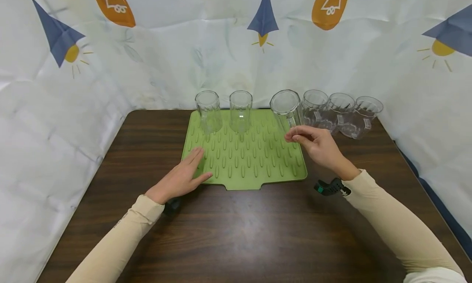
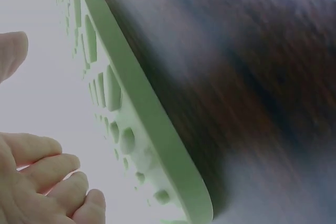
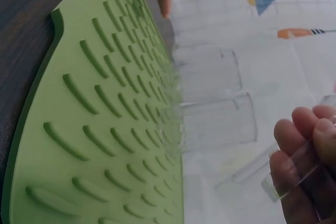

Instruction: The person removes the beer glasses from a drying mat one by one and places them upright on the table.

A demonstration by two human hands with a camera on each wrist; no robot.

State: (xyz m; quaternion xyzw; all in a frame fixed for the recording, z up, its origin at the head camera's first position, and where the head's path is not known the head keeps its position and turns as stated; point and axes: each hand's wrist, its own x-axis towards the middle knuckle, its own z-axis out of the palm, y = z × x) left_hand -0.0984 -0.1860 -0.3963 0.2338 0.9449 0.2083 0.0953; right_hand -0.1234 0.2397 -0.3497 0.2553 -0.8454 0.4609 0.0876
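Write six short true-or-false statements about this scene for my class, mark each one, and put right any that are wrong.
1. The right hand holds a glass mug by its handle. True.
2. The mat is smooth and blue. False: the mat is green, with raised ridges.
3. Two other mugs stand on the mat. True.
4. The left hand grips a mug as well. False: the left hand holds nothing; it is at the mat's left side.
5. Three more mugs stand to the right of the mat. True.
6. The tabletop is white. False: the tabletop is dark brown.
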